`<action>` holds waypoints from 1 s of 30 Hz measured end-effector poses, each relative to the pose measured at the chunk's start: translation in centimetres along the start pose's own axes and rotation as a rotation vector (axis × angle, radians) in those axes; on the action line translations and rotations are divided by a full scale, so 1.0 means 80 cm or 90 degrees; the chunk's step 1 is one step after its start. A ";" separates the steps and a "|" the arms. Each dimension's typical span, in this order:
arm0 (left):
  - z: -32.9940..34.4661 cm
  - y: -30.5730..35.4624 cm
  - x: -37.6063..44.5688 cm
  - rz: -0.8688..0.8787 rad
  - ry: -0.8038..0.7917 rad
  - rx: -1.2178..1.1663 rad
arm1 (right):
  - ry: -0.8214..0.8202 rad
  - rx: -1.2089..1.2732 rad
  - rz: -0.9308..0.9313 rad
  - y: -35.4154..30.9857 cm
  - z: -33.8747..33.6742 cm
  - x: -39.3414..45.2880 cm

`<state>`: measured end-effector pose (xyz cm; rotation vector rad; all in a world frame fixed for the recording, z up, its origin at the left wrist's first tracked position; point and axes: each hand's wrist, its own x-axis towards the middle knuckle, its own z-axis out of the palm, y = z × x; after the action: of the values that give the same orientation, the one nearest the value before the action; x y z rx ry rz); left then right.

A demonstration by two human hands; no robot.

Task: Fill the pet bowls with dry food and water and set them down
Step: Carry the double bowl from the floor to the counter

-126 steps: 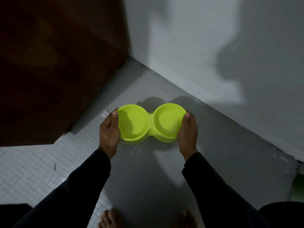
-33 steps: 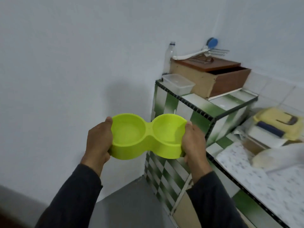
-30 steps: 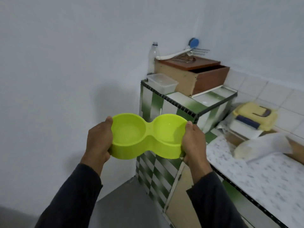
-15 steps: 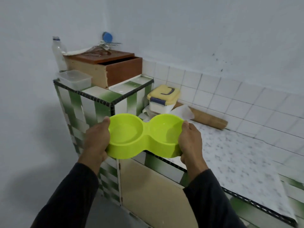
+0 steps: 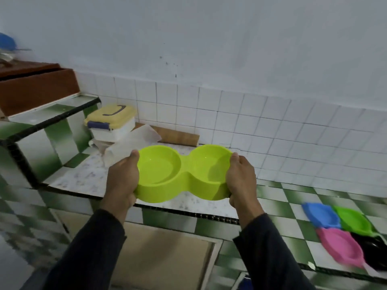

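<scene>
A lime-green double pet bowl [image 5: 184,174] hangs level in the air over the front edge of a tiled counter. Both of its round wells look empty. My left hand [image 5: 122,181] grips its left end, thumb on the rim and fingers underneath. At the other end my right hand [image 5: 241,177] grips the same way. A white tub with a yellow lid [image 5: 111,122] stands at the back left of the counter; what it holds is hidden.
The counter [image 5: 293,197] has a speckled sheet at the left and green-white checker tiles at the right. Blue, green, pink and black scoops [image 5: 341,231] lie at its right. A raised tiled ledge [image 5: 48,120] carries a brown wooden box [image 5: 35,88]. A brown roll [image 5: 178,135] lies along the wall.
The view has swung right along the counter, bringing the coloured scoops into sight. Both hands still hold the bowl the same way, now over the counter's front edge.
</scene>
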<state>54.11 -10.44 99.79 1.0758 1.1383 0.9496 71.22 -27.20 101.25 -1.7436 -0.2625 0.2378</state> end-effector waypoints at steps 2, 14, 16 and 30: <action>0.040 -0.010 -0.013 -0.011 -0.020 0.006 | 0.028 0.001 0.002 0.009 -0.037 0.017; 0.278 -0.055 -0.101 -0.021 -0.233 0.065 | 0.243 0.002 0.028 0.065 -0.251 0.092; 0.322 -0.064 -0.117 -0.027 -0.272 0.077 | 0.281 0.016 0.046 0.075 -0.287 0.104; 0.635 -0.141 -0.232 -0.042 -0.522 0.144 | 0.515 0.004 0.117 0.134 -0.524 0.208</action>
<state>101.28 -39.06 96.93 1.4152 0.5908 0.2561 100.22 -63.23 98.27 -1.7182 0.4856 -0.3399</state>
